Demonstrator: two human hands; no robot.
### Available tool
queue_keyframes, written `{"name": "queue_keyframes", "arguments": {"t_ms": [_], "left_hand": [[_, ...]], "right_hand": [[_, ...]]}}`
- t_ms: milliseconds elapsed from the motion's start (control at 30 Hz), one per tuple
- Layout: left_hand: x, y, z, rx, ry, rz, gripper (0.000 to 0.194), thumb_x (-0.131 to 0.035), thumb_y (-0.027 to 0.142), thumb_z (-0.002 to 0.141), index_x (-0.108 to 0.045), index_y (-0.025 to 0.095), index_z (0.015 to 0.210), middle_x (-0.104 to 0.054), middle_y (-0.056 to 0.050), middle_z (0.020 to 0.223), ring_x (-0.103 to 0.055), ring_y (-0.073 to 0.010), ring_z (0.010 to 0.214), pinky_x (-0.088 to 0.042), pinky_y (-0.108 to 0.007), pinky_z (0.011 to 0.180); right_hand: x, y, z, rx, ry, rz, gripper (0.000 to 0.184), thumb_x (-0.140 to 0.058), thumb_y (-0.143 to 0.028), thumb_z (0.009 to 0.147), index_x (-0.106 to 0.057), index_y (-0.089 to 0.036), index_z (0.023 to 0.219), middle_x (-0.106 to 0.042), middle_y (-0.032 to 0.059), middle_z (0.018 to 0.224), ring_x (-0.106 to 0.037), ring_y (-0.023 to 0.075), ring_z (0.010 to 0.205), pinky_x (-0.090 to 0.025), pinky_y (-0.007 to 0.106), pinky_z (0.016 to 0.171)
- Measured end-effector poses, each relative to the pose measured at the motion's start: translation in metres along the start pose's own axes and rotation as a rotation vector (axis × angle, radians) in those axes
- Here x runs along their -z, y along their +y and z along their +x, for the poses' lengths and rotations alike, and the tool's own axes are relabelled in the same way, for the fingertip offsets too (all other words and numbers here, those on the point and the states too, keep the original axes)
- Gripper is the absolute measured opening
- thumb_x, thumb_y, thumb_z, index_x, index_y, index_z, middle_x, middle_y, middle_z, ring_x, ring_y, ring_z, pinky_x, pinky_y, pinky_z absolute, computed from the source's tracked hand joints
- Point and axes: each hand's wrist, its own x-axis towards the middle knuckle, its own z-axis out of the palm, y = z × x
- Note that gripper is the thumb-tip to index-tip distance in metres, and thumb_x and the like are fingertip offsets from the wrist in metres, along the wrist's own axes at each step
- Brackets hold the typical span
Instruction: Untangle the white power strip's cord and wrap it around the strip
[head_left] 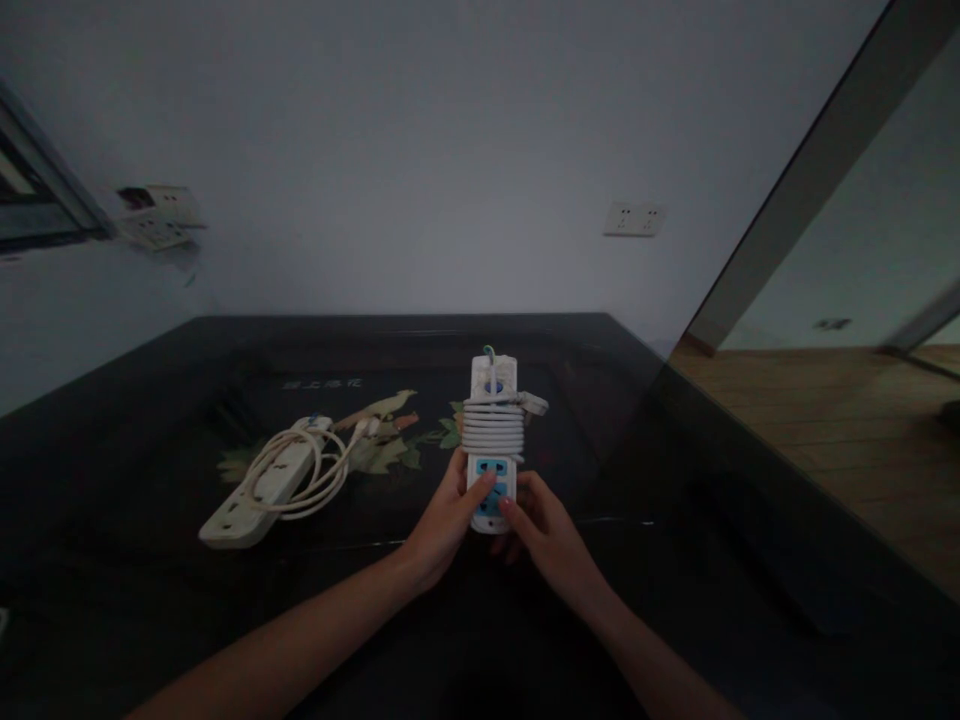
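Between my two hands is a white power strip (505,373) with blue socket faces, its far end pointing away from me. A white cord (493,428) is wound in several turns around its middle, and the plug (533,403) sticks out at the right of the coil. My left hand (448,515) grips the near end from the left, thumb on top of the sockets. From the right, my right hand (546,530) closes on the same end with its thumb on the strip's edge; its other fingers are partly hidden underneath.
A second white power strip (232,522) lies at the left with its cord (330,490) loosely looped over it. The dark table (420,345) has a printed bird-and-leaf picture. Wall sockets (634,219) are on the wall behind. Wooden floor (825,420) shows at the right.
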Motion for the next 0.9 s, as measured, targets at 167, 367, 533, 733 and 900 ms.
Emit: {"name": "queue_keyframes", "arguments": {"t_ms": [167, 367, 533, 733, 900], "left_hand": [[-0.001, -0.005, -0.002, 0.02, -0.036, 0.005, 0.056, -0.065, 0.046, 0.081, -0.042, 0.023, 0.127, -0.062, -0.008, 0.117, -0.062, -0.0172, 0.086, -0.05, -0.029, 0.074], [0.024, -0.013, 0.017, -0.205, -0.161, 0.352, 0.047, -0.05, 0.046, 0.089, -0.044, 0.021, 0.129, -0.054, -0.01, 0.131, -0.05, -0.0242, 0.119, -0.041, -0.037, 0.099], [0.041, -0.025, 0.032, -0.343, -0.103, 0.718, 0.035, -0.05, 0.032, 0.09, -0.049, 0.019, 0.122, -0.059, -0.01, 0.12, -0.053, -0.0234, 0.114, -0.038, -0.041, 0.101], [0.04, -0.029, 0.035, -0.33, -0.141, 0.821, 0.029, -0.049, 0.023, 0.087, -0.053, 0.019, 0.116, -0.063, -0.008, 0.109, -0.057, -0.021, 0.105, -0.041, -0.039, 0.094], [0.04, -0.03, 0.034, -0.332, -0.17, 0.875, 0.029, -0.049, 0.019, 0.086, -0.054, 0.02, 0.115, -0.063, -0.007, 0.108, -0.057, -0.0197, 0.104, -0.041, -0.038, 0.094]], "right_hand": [[-0.004, 0.006, 0.0, 0.03, 0.015, 0.039, 0.041, -0.057, -0.056, 0.081, -0.045, -0.019, 0.094, -0.056, -0.0043, 0.069, -0.056, 0.0079, 0.044, -0.044, 0.019, 0.037], [0.004, -0.008, 0.0, 0.07, 0.106, 0.057, 0.038, -0.052, -0.055, 0.084, -0.05, -0.018, 0.092, -0.056, -0.0053, 0.062, -0.049, 0.0056, 0.037, -0.037, 0.016, 0.033], [0.043, -0.025, 0.004, 0.044, 0.218, -0.038, 0.04, -0.055, -0.057, 0.079, -0.053, -0.018, 0.088, -0.057, -0.0047, 0.06, -0.049, 0.0065, 0.036, -0.035, 0.018, 0.032], [0.117, -0.022, 0.004, -0.028, 0.364, -0.192, 0.042, -0.059, -0.057, 0.074, -0.054, -0.017, 0.083, -0.057, -0.0046, 0.053, -0.052, 0.0096, 0.036, -0.037, 0.02, 0.034], [0.151, -0.002, 0.003, -0.134, 0.374, -0.23, 0.042, -0.059, -0.059, 0.074, -0.054, -0.017, 0.077, -0.056, -0.004, 0.05, -0.05, 0.0097, 0.035, -0.036, 0.021, 0.035]]}}
